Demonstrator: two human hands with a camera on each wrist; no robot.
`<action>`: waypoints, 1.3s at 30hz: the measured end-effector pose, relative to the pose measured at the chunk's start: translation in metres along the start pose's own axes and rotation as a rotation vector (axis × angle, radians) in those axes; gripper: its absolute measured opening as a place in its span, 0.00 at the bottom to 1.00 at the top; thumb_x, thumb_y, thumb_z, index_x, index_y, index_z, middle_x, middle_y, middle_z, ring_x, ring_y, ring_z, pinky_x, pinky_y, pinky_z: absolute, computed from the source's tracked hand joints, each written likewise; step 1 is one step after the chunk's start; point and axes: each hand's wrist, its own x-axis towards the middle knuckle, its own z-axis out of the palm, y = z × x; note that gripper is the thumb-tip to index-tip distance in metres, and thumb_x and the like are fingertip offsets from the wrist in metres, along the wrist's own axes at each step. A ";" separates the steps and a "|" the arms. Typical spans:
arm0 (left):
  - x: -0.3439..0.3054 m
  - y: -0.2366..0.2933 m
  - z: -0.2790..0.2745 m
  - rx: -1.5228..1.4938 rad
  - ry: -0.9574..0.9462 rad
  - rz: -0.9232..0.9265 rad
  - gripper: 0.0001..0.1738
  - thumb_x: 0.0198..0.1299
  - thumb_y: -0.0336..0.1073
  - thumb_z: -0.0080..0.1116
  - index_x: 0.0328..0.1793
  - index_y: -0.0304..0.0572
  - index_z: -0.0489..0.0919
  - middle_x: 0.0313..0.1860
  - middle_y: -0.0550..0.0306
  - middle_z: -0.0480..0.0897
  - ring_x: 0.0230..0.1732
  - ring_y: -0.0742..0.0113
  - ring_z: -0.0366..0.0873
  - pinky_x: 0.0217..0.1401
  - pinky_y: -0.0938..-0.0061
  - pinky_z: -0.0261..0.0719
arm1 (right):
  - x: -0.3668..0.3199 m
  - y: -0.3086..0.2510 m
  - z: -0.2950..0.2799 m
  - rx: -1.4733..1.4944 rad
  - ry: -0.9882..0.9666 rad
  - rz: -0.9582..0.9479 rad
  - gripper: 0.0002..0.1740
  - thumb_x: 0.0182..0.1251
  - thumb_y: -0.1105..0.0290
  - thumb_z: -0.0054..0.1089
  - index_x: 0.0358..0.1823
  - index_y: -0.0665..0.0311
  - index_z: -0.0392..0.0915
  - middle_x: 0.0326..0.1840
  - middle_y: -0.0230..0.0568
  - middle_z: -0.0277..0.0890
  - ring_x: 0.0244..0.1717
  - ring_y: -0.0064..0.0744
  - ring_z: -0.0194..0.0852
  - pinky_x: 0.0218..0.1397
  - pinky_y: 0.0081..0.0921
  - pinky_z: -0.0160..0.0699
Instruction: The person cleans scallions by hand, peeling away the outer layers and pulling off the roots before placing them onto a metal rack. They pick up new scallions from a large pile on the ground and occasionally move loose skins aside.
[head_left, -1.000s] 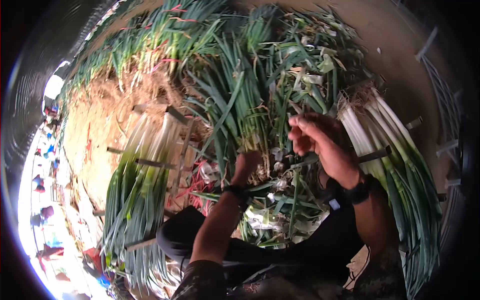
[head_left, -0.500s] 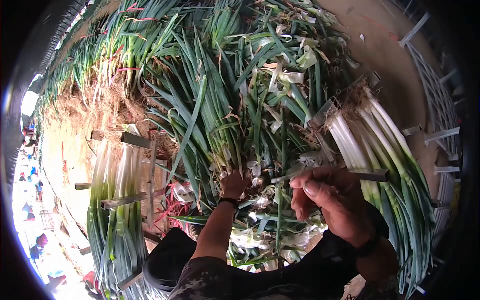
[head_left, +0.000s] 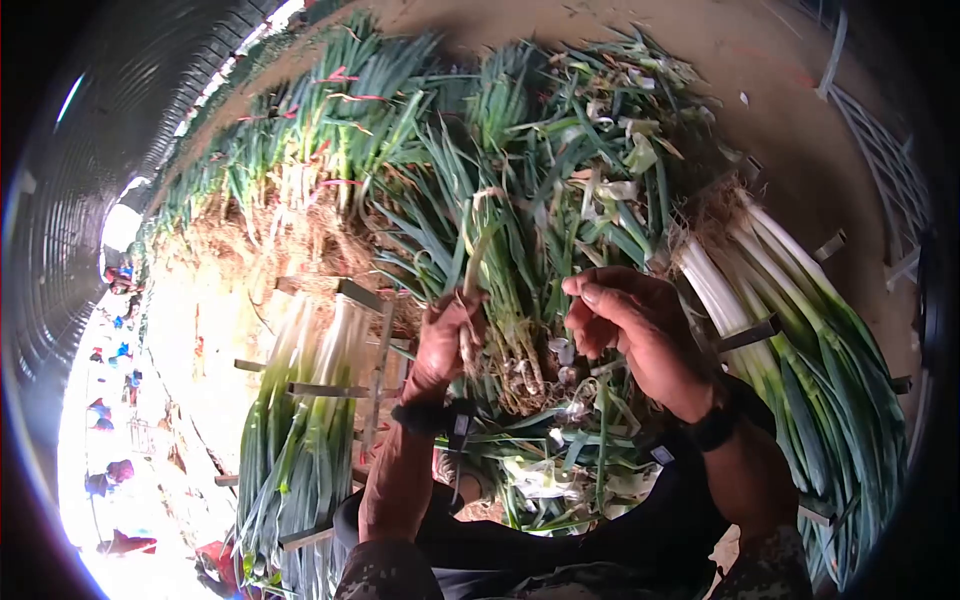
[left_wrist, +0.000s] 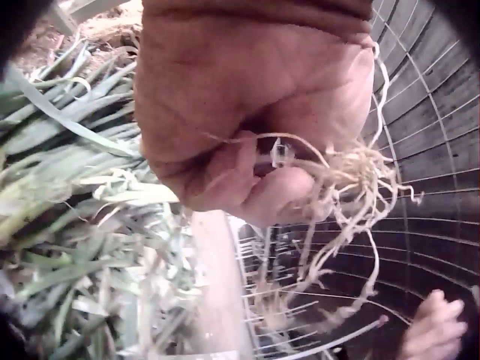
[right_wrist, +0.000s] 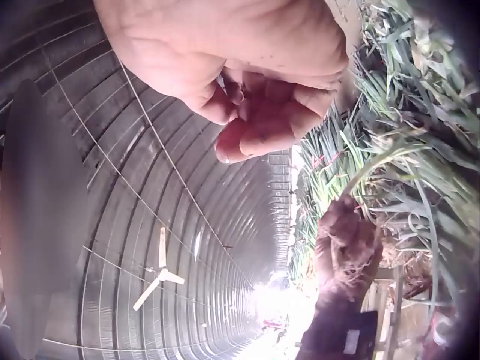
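In the head view my left hand [head_left: 440, 335] grips a green onion [head_left: 475, 262], its green part sticking up above the fist. The stringy roots [left_wrist: 360, 180] hang out beside the curled fingers in the left wrist view. Across from it, my right hand [head_left: 645, 335] is raised with its fingers loosely bent and the thumb close to them; nothing shows in its grasp. Between and beyond the hands lies a heap of green onions [head_left: 515, 345], roots toward me, with dirt and dry skins on them.
Cleaned green onions lie in a metal rack at the left [head_left: 300, 400] and another bundle [head_left: 800, 340] at the right. Bundles with red ties [head_left: 310, 160] stand at the back left. Peeled leaves [head_left: 550, 480] litter the ground before my legs.
My left hand has risen from the heap, bringing a green onion up with it. The right hand stays raised near the same place, its fingers still bent.
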 end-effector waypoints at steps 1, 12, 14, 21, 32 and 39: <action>-0.015 -0.001 -0.002 0.057 -0.004 -0.015 0.16 0.67 0.41 0.61 0.50 0.33 0.81 0.19 0.63 0.76 0.14 0.78 0.70 0.15 0.84 0.60 | 0.000 -0.003 0.005 -0.020 0.008 0.014 0.14 0.75 0.65 0.57 0.52 0.67 0.81 0.35 0.38 0.82 0.30 0.24 0.79 0.34 0.21 0.80; -0.169 0.090 0.012 0.282 -0.049 0.001 0.16 0.72 0.41 0.59 0.55 0.35 0.83 0.24 0.62 0.81 0.25 0.76 0.79 0.27 0.80 0.74 | 0.018 0.043 0.024 -0.144 -0.183 0.193 0.23 0.75 0.51 0.58 0.52 0.65 0.81 0.44 0.41 0.87 0.36 0.25 0.87 0.29 0.19 0.79; -0.186 0.083 0.013 0.326 -0.149 -0.023 0.14 0.72 0.38 0.58 0.56 0.35 0.82 0.25 0.62 0.82 0.26 0.75 0.80 0.28 0.79 0.75 | 0.018 0.049 0.038 0.035 -0.196 0.253 0.26 0.75 0.48 0.56 0.57 0.64 0.79 0.48 0.39 0.86 0.41 0.25 0.87 0.29 0.20 0.79; -0.187 0.001 -0.021 0.702 -0.309 -0.128 0.17 0.72 0.32 0.57 0.64 0.34 0.78 0.48 0.57 0.84 0.43 0.72 0.82 0.44 0.73 0.82 | 0.030 0.072 0.045 0.005 -0.177 0.006 0.20 0.71 0.55 0.64 0.55 0.63 0.80 0.46 0.34 0.83 0.41 0.21 0.82 0.30 0.16 0.81; -0.117 0.019 0.020 0.375 0.085 0.185 0.14 0.67 0.40 0.67 0.49 0.35 0.84 0.36 0.64 0.83 0.34 0.79 0.76 0.38 0.81 0.74 | 0.024 0.084 0.057 -0.041 -0.250 -0.058 0.18 0.70 0.63 0.66 0.52 0.69 0.81 0.41 0.30 0.79 0.41 0.19 0.78 0.40 0.21 0.86; -0.115 -0.021 0.012 0.148 0.187 0.120 0.09 0.65 0.35 0.66 0.42 0.36 0.84 0.30 0.62 0.85 0.28 0.75 0.79 0.33 0.77 0.75 | 0.026 0.070 0.055 -0.037 -0.275 -0.050 0.15 0.75 0.65 0.60 0.53 0.70 0.80 0.47 0.42 0.85 0.48 0.29 0.85 0.50 0.26 0.87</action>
